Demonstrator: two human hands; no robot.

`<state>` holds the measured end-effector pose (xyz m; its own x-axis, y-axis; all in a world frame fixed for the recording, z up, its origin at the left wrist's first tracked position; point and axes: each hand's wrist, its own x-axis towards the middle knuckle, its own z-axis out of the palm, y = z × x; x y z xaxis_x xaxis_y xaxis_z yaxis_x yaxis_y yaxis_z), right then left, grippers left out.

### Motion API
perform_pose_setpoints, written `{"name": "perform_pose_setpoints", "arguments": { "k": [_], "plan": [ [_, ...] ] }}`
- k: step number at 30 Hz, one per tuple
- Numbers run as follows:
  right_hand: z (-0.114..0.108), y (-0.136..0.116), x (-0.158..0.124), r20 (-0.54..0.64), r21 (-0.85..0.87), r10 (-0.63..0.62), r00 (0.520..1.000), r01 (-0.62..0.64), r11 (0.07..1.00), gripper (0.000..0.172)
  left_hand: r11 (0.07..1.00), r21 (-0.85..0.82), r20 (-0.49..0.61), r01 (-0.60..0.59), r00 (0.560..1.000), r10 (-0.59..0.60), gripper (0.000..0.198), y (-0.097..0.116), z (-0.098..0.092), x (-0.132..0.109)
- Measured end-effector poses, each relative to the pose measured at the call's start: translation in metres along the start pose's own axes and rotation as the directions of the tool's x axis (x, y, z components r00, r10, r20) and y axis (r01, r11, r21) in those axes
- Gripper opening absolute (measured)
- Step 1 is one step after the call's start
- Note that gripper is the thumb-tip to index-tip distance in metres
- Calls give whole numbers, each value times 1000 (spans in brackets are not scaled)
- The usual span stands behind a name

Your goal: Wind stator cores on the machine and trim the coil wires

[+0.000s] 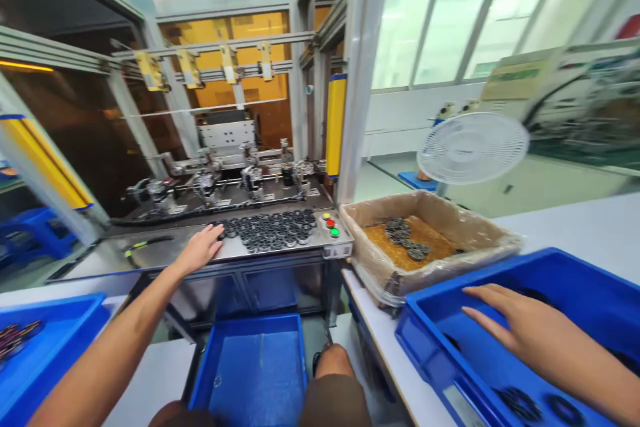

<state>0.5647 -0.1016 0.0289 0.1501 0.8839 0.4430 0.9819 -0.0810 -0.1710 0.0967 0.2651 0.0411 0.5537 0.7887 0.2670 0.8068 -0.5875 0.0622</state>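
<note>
My left hand (201, 248) lies flat and open on the steel machine shelf (165, 253), its fingertips touching the edge of a heap of several small black ring parts (273, 229). My right hand (525, 327) reaches into the blue bin (425, 333) on the white table at right, fingers stretched out and apart, holding nothing. A few black ring parts (520, 403) lie on that bin's floor nearer to me than the hand.
A cardboard box (475, 227) lined with plastic holds brown filler and some black rings. Coloured push buttons (330, 224) sit at the shelf's right end. Another blue bin (253, 367) stands between my knees, a third (45, 340) at left. A white fan (473, 147) stands behind.
</note>
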Motion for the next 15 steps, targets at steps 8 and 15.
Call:
{"name": "perform_pose_setpoints", "arguments": {
  "k": [8, 15],
  "plan": [
    [51, -4, -50, 457, -91, 177, 872, -152, 984, 32, 859, -38, -103, -511, 857, 506, 46, 177, -29, 86],
    [61, 8, -63, 495, -79, 183, 849, -166, 983, 30, 686, -71, 352, -725, 625, 697, 25, 403, 17, 149]
  ]
}}
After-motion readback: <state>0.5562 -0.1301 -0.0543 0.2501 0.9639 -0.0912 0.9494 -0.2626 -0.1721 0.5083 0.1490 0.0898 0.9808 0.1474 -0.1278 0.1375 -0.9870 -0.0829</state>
